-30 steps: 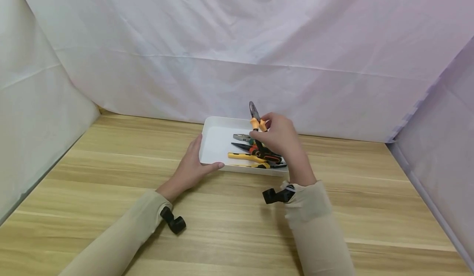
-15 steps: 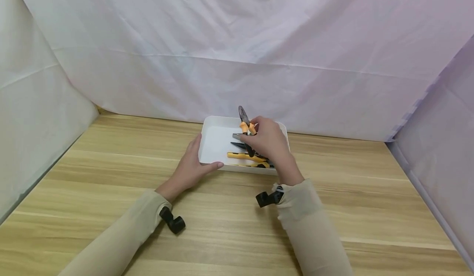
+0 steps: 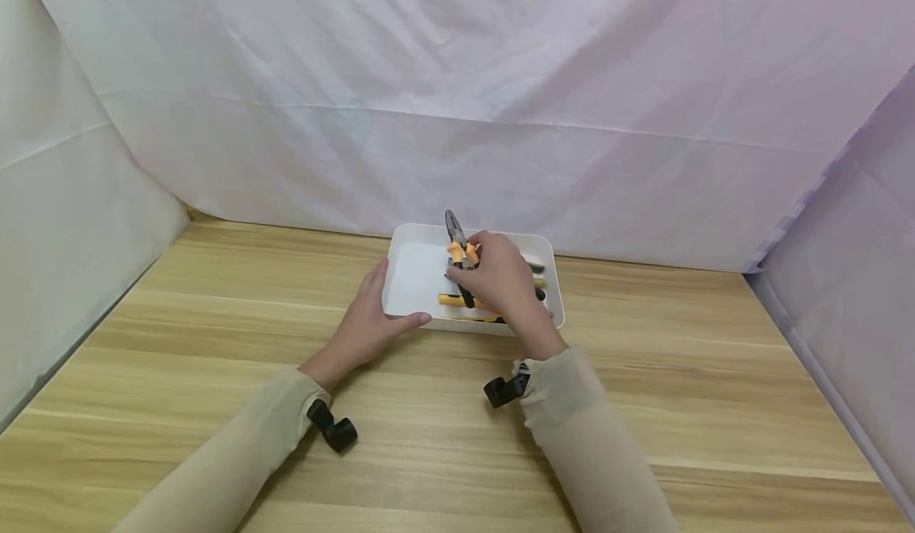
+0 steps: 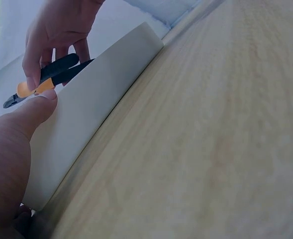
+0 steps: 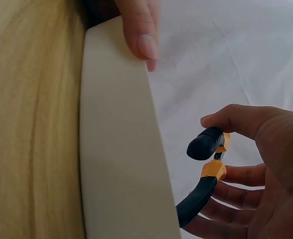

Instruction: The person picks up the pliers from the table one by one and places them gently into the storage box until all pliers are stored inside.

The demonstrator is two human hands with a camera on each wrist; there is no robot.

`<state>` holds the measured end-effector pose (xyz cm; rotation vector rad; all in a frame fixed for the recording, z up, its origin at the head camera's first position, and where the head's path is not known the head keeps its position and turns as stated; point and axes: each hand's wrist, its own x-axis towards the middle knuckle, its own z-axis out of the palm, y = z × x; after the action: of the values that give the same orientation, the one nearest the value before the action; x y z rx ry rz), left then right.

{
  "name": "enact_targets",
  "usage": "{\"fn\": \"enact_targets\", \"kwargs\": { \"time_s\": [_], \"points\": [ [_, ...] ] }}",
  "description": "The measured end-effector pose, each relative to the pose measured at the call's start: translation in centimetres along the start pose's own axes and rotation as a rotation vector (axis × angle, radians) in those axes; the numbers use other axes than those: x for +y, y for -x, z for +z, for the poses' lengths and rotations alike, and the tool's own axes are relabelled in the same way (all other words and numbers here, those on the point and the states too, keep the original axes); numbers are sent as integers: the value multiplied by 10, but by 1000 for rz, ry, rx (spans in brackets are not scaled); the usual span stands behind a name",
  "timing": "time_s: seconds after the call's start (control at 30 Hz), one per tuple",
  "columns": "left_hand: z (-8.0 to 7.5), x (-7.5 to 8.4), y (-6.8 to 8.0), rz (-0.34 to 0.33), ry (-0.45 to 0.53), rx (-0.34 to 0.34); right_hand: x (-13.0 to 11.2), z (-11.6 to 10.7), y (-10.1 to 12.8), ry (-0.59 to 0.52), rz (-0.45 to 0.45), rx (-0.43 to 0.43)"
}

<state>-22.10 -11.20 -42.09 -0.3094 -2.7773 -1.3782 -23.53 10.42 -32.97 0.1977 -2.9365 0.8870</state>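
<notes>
- The orange-and-black pliers (image 3: 458, 249) are lifted above the white tray (image 3: 407, 235), over its middle, nose up and tipped toward the back-left, handles running down into the palm; the long axis stands near upright.
- The right hand (image 3: 500, 275) grips them, thumb and fingers curled round the handles just below the orange collar; the right wrist view shows the black handles (image 5: 201, 174) crossing the curled fingers.
- The nose lies up and away from the grip, toward the tray's bare left part, so the right hand is plainly the nearer one to the tool.
- The left hand (image 3: 368, 318) rests against the tray's near-left corner, thumb laid along the front wall and fingers straight up the side, not closed round anything.
- Under the right hand lie other pliers (image 3: 468, 301), yellow-handled ones nearest the front wall.
- The tray sits on a wooden table (image 3: 214, 342), white cloth (image 3: 457, 104) draped behind.
</notes>
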Motion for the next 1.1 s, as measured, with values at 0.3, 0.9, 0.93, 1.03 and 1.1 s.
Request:
{"fn": "enact_targets", "kwargs": {
  "time_s": [0.3,0.9,0.93,1.03,1.1],
  "points": [
    [-2,-1,1,-2,-1,3,-7,14,0,54,-4,-18],
    [-1,-3,1,17,9,6,-10,31,0,154,-11,-60],
    [-1,-3,1,14,8,5,-10,31,0,157,-11,-61],
    [-2,-3,1,8,6,1,-11,33,1,165,-14,-59],
    [-3,-3,2,4,5,0,-11,34,1,172,-21,-58]
  ]
}}
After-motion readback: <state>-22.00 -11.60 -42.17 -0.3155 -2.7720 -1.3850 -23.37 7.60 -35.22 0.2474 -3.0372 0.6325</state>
